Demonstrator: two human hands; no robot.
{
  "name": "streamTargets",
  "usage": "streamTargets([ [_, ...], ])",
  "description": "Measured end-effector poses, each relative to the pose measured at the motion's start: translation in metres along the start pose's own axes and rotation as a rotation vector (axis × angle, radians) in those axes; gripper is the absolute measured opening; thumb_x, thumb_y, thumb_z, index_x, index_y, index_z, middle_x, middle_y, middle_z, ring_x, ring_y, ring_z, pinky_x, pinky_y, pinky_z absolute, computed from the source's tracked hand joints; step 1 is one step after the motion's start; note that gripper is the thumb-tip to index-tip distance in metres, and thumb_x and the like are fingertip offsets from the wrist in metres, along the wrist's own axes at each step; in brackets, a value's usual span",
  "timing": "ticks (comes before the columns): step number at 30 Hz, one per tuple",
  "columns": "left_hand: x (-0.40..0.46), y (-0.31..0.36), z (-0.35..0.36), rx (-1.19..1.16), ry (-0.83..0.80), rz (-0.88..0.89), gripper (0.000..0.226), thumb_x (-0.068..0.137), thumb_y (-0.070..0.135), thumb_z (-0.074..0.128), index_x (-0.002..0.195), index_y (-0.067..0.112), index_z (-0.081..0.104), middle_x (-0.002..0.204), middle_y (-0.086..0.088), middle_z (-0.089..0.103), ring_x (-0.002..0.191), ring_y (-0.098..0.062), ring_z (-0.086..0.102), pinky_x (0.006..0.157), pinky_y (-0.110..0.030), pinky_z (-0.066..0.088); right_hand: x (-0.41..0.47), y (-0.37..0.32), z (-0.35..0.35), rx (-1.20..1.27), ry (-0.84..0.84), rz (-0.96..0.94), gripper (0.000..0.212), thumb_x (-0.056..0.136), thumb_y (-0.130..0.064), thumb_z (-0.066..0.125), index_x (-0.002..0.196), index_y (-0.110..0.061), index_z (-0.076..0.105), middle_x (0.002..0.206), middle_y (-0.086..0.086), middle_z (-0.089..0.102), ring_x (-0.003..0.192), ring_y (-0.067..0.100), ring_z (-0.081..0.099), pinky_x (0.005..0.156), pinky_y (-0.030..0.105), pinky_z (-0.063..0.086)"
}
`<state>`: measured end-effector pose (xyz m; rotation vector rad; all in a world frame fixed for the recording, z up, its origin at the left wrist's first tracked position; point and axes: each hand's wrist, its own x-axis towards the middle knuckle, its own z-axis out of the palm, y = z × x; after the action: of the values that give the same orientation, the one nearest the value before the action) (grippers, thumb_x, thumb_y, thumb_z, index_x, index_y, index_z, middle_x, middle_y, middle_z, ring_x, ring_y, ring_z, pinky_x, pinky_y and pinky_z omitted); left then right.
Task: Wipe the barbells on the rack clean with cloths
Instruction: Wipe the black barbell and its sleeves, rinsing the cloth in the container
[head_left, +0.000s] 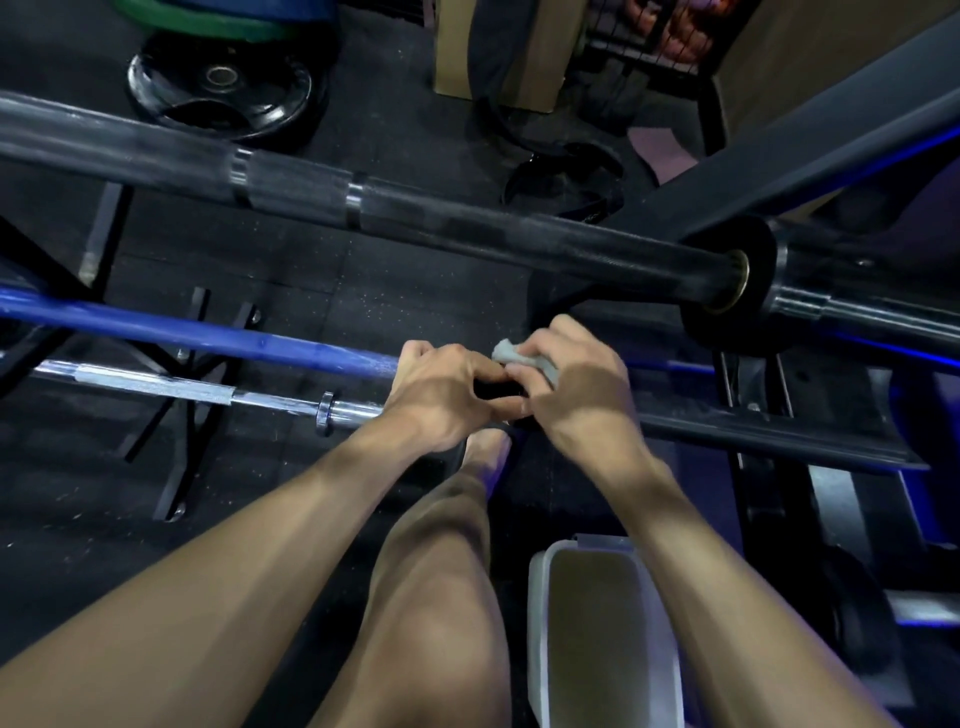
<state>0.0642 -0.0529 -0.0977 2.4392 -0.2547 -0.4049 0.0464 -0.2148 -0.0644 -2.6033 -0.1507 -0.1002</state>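
While bent over the rack, seen from the head camera:

Left hand: curled over the blue barbell at its right part, fingers wrapped round the bar, thumb toward the other hand.

Right hand: just beside the left, fingers pinching a grey cloth bunched against the bar.

Cloth: small, crumpled, poking out above the right knuckles; contact with the bar probably there, though hidden by the hands.

Black barbell: highest and nearest the camera, crossing the frame, collar at right.

Chrome barbell: lowest, left of the hands.

Rack: dark beam running right from under the hands.

Floor: black rubber, weight plate lying flat at top left.

Container: pale, open-topped, beside the bare leg.
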Motion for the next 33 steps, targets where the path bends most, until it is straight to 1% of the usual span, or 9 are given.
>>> streamTargets([
  [3, -0.001, 0.004, -0.001, -0.027, 0.015, -0.027, 0.029, 0.07, 0.086, 0.059, 0.092, 0.068, 0.061, 0.094, 0.029, 0.07, 0.115, -0.016, 0.041, 0.086, -0.02, 0.023, 0.018, 0.011, -0.004, -0.013, 0.067, 0.105, 0.018, 0.092, -0.031, 0.069, 0.084, -0.015, 0.069, 0.084, -0.005, 0.051, 0.076, 0.018, 0.053, 0.066, 0.031, 0.031],
  [6, 0.0, 0.004, -0.003, -0.03, 0.007, -0.018, 0.021, 0.071, 0.083, 0.061, 0.078, 0.064, 0.063, 0.082, 0.027, 0.07, 0.11, -0.016, 0.042, 0.088, -0.022, 0.027, 0.021, 0.004, 0.001, -0.038, 0.036, 0.077, 0.014, 0.091, -0.03, 0.069, 0.087, -0.016, 0.069, 0.087, -0.008, 0.049, 0.079, 0.018, 0.053, 0.067, 0.03, 0.031],
  [8, 0.002, 0.001, 0.0, 0.016, 0.008, 0.018, 0.03, 0.066, 0.088, 0.055, 0.075, 0.061, 0.064, 0.071, 0.024, 0.067, 0.1, -0.016, 0.047, 0.086, -0.023, 0.028, 0.01, 0.002, 0.003, 0.011, 0.006, 0.007, 0.012, 0.09, -0.027, 0.07, 0.086, -0.016, 0.068, 0.086, -0.009, 0.047, 0.075, 0.015, 0.049, 0.065, 0.03, 0.032],
  [12, 0.004, -0.002, 0.003, -0.035, 0.015, -0.009, 0.047, 0.054, 0.094, 0.051, 0.092, 0.069, 0.062, 0.092, 0.034, 0.068, 0.114, -0.014, 0.048, 0.086, -0.014, 0.024, 0.018, 0.016, -0.003, 0.063, 0.092, 0.089, 0.016, 0.089, -0.029, 0.071, 0.082, -0.014, 0.07, 0.082, -0.003, 0.054, 0.073, 0.019, 0.055, 0.065, 0.037, 0.042],
  [16, 0.0, 0.003, -0.003, -0.008, 0.008, 0.011, 0.024, 0.06, 0.086, 0.063, 0.072, 0.066, 0.059, 0.069, 0.033, 0.061, 0.105, -0.013, 0.049, 0.086, -0.022, 0.024, 0.012, 0.01, 0.001, 0.113, 0.021, 0.043, 0.011, 0.089, -0.024, 0.074, 0.084, -0.014, 0.073, 0.082, -0.006, 0.053, 0.073, 0.013, 0.053, 0.063, 0.026, 0.036],
  [19, -0.001, 0.005, -0.003, -0.037, 0.014, -0.014, 0.033, 0.06, 0.082, 0.069, 0.087, 0.067, 0.059, 0.081, 0.036, 0.063, 0.114, -0.012, 0.046, 0.085, -0.019, 0.021, 0.019, 0.015, -0.006, 0.062, 0.055, 0.103, 0.014, 0.089, -0.026, 0.072, 0.084, -0.013, 0.074, 0.081, -0.003, 0.055, 0.076, 0.018, 0.056, 0.065, 0.03, 0.032],
  [23, -0.002, 0.006, -0.004, -0.026, 0.034, -0.012, 0.04, 0.057, 0.082, 0.07, 0.09, 0.058, 0.069, 0.074, 0.03, 0.066, 0.11, -0.015, 0.048, 0.083, -0.02, 0.024, 0.018, 0.003, -0.003, 0.056, 0.002, 0.064, 0.012, 0.089, -0.025, 0.073, 0.086, -0.014, 0.074, 0.085, -0.002, 0.055, 0.077, 0.016, 0.053, 0.067, 0.031, 0.036],
  [28, -0.004, 0.005, -0.002, -0.056, 0.07, -0.012, 0.063, 0.055, 0.078, 0.078, 0.113, 0.057, 0.068, 0.086, 0.035, 0.066, 0.114, -0.009, 0.05, 0.097, -0.02, 0.031, 0.021, 0.034, -0.011, 0.02, 0.053, 0.278, 0.012, 0.09, -0.028, 0.071, 0.087, -0.018, 0.075, 0.088, -0.004, 0.061, 0.083, 0.015, 0.054, 0.075, 0.028, 0.038],
  [33, -0.008, 0.01, -0.002, 0.008, 0.083, -0.02, 0.063, 0.06, 0.082, 0.072, 0.117, 0.055, 0.068, 0.09, 0.033, 0.059, 0.113, -0.013, 0.042, 0.096, -0.022, 0.03, -0.007, 0.036, -0.026, 0.287, 0.211, 0.356, 0.008, 0.096, -0.023, 0.066, 0.096, -0.024, 0.074, 0.078, -0.023, 0.062, 0.077, -0.015, 0.06, 0.067, 0.005, 0.042],
])
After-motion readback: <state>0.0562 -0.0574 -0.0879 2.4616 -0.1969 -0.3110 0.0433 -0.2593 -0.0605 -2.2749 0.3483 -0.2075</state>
